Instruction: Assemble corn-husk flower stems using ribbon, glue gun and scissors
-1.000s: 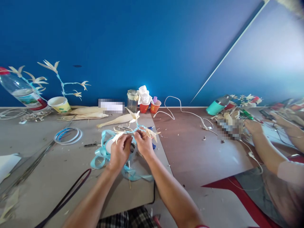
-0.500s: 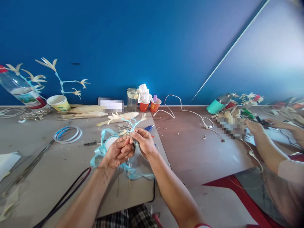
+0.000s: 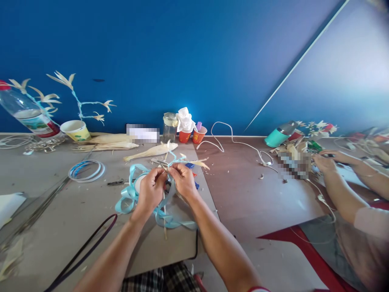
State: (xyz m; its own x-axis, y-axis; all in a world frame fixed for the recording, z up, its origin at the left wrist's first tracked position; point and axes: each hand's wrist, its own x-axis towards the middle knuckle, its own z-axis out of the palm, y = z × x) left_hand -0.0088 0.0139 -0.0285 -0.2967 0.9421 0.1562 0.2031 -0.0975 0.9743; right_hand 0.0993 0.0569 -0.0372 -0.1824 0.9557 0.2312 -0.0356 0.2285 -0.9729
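My left hand (image 3: pixel 151 190) and my right hand (image 3: pixel 183 181) meet over the grey table, both pinched on a thin stem wound in light blue ribbon (image 3: pixel 165 213). The stem carries pale corn-husk flowers (image 3: pixel 199 163) that stick out past my fingers, toward the wall. Loose loops of the same ribbon trail under and to the left of my hands. A white ribbon roll (image 3: pixel 139 183) lies just behind my left hand. A thin stick hangs down from the pinch between my wrists.
Husk leaves (image 3: pixel 152 151), wire rings (image 3: pixel 86 170), a paper cup (image 3: pixel 75 130), a bottle (image 3: pixel 28 115) and a finished flower branch (image 3: pixel 80 106) sit left and back. A jar (image 3: pixel 169 127) and red cups (image 3: pixel 198 135) stand by the wall. Another person's hands (image 3: pixel 326 162) work at right.
The flowered stem has been turned in my fingers, its blooms swinging from upright to pointing right. My left hand has rolled from palm-up to a pinch from above.
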